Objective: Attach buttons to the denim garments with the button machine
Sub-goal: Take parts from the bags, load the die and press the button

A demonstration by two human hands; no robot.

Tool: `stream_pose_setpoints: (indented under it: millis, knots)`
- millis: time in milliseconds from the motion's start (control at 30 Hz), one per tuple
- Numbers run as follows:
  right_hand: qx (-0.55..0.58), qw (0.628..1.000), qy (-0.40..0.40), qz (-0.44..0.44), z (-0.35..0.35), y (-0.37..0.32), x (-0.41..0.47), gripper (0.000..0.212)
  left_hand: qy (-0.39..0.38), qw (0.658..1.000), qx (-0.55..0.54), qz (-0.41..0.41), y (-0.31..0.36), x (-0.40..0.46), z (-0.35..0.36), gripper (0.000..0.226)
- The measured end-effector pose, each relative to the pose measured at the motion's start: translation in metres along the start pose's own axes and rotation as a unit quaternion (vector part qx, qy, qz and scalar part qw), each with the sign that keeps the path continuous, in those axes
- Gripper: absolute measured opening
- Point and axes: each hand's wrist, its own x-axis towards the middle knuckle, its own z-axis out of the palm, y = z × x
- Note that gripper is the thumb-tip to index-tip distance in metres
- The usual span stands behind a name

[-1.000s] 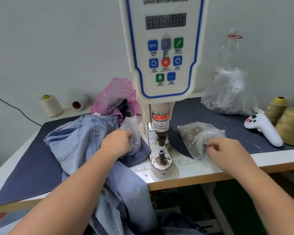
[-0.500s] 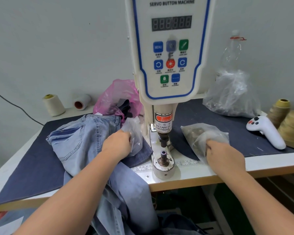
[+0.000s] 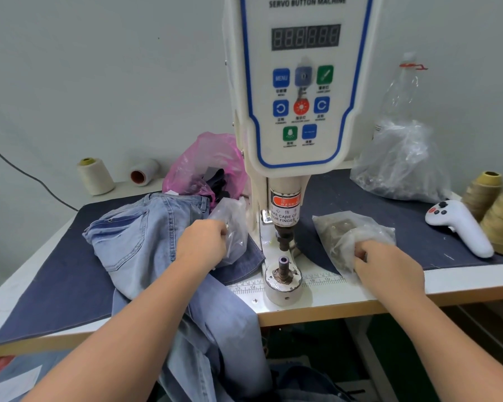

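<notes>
Pale grey wall (image 3: 84, 68) backs our white tabletop (image 3: 462, 288), most of it covered by a dark blue mat (image 3: 55, 274). A printed ruler (image 3: 250, 285) runs along the bare front strip.

From the head view, the machine (image 3: 299, 91) stands at the middle, its plunger above the round die (image 3: 282, 277). Our jeans (image 3: 140, 242) lie on the mat left of it and hang over the front edge. Our left hand (image 3: 201, 245) rests on them, its grip curled round a clear bag (image 3: 234, 227) just beside the machine column. Our right hand (image 3: 389, 265) pinches another clear bag (image 3: 349, 236) of small metal parts to the right of the die, fingers curled into the plastic.

Behind the jeans sits a pink bag (image 3: 204, 166); two cream spools (image 3: 95, 177) stand near the wall. At the far right we see a big clear bag (image 3: 401, 163), a white controller (image 3: 459, 227) and tan thread cones (image 3: 494, 210).
</notes>
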Motion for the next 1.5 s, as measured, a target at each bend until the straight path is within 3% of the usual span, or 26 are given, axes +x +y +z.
stream_pose_setpoints:
  millis: [167, 600, 900, 1133, 1300, 1500]
  knots:
    - [-0.003, 1.000, -0.003, -0.003, 0.001, 0.000, -0.001, 0.031, 0.011, 1.000, -0.013, -0.011, 0.001, -0.001, -0.003, 0.034]
    - [0.030, 0.999, 0.023, 0.012, 0.009, 0.001, -0.003, 0.018, 0.038, 0.995, -0.090, -0.014, 0.005, -0.004, -0.012, 0.028]
    - [0.034, 0.995, 0.092, -0.002, 0.016, 0.004, -0.008, 0.022, 0.042, 0.967, -0.250, 0.013, 0.024, -0.025, -0.025, 0.020]
    - [0.037, 0.995, 0.089, 0.002, 0.018, 0.005, -0.007, 0.021, -0.018, 0.926, -0.373, 0.052, 0.049, -0.064, -0.036, 0.020]
    - [0.037, 0.995, 0.090, 0.003, 0.017, 0.004, -0.008, 0.023, -0.113, 0.892, -0.435, 0.053, 0.058, -0.077, -0.032, 0.016]
    - [0.041, 0.995, 0.094, 0.004, 0.017, 0.004, -0.007, 0.021, -0.132, 0.898, -0.411, 0.083, 0.067, -0.078, -0.033, 0.016]
